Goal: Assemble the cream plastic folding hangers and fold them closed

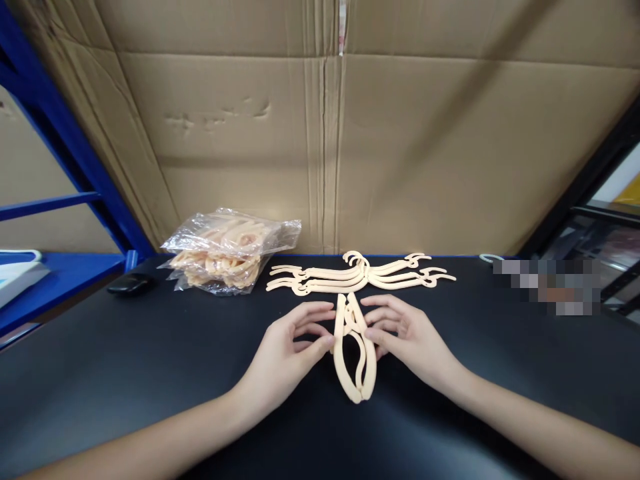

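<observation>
A folded cream plastic hanger (354,350) lies on the black table (150,373) in front of me, its two arms brought together and pointing toward me. My left hand (290,347) touches its left side with thumb and fingertips, fingers spread. My right hand (405,337) presses against its right side in the same way. Just beyond, a small stack of unfolded cream hangers (360,273) lies spread across the table.
A clear plastic bag of more cream hangers (227,253) rests at the back left. A small black object (130,285) lies left of it. A cardboard wall (320,133) rises behind the table. Blue shelving (60,200) stands at left.
</observation>
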`<state>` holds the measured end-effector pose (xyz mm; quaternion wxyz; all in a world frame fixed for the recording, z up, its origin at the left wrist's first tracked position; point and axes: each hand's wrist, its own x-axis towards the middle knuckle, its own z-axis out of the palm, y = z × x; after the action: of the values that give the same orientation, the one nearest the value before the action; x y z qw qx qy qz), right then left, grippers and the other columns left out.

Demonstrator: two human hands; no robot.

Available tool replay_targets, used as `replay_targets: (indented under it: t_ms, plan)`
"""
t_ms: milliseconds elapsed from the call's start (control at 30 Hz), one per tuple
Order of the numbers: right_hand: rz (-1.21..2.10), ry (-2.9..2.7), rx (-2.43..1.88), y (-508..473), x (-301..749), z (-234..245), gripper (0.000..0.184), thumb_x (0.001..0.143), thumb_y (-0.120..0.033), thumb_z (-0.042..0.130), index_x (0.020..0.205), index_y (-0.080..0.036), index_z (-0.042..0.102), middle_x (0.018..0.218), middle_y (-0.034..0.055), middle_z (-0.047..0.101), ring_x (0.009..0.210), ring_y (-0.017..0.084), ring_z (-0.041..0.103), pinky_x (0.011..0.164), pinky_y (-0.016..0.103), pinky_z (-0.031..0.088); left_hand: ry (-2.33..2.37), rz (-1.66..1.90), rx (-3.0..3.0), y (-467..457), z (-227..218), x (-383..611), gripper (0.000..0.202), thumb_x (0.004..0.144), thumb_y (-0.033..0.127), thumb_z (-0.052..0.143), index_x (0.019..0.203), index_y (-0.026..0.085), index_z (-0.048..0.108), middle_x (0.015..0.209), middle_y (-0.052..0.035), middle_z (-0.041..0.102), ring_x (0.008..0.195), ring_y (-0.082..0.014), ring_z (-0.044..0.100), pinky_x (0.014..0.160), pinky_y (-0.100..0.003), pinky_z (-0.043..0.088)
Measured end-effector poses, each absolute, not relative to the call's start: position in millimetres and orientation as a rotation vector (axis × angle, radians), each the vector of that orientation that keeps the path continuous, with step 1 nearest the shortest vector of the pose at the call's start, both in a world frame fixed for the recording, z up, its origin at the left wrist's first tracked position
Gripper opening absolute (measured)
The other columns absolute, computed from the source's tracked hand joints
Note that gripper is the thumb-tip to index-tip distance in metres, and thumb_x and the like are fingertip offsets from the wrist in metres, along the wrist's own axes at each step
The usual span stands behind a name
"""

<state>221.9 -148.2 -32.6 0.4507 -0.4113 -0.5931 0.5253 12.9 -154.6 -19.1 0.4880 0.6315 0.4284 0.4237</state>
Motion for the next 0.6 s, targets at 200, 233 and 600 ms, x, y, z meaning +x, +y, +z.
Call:
replay_targets:
  t_ms: [200,233,600]
  plan:
    - [1.139,-1.684,-1.107,-142.4,223.8,-34.1,0.026,0.079,-0.032,0.064,0.098,-0.015,0.067,0.09,0.0071,0.068,0.079,0.018,0.064,0.052,0.024,0.052,0.96,0.971,1.644,-155.6,-20.8,15.0,0.036,0.08,0.021,0.06,0.116,0.019,0.057,0.104,-0.0076,0.068,0.1,-0.0235,0.065,0.09,-0.04,0.054]
    - [1.1,-1.725,-1.116,-142.7,224.6,-33.7,0.025,0.081,-0.031,0.062,0.099,-0.016,0.068,0.091,0.0068,0.068,0.081,0.019,0.064,0.054,0.024,0.051,0.946,0.98,1.667,-156.0,-21.3,15.0,0.034,0.081,0.02,0.059,0.115,0.019,0.058,0.107,-0.0078,0.067,0.101,-0.0235,0.065,0.09,-0.04,0.054]
    - [0.717,-2.108,-1.131,-147.5,239.6,-24.9,0.025,0.083,-0.025,0.062,0.107,-0.024,0.068,0.091,0.0032,0.07,0.076,0.016,0.06,0.069,0.029,0.049,0.876,0.83,2.416,-154.8,-17.1,-1.5,0.044,0.079,0.025,0.065,0.122,0.024,0.055,0.123,-0.0085,0.06,0.116,-0.0257,0.054,0.101,-0.043,0.044]
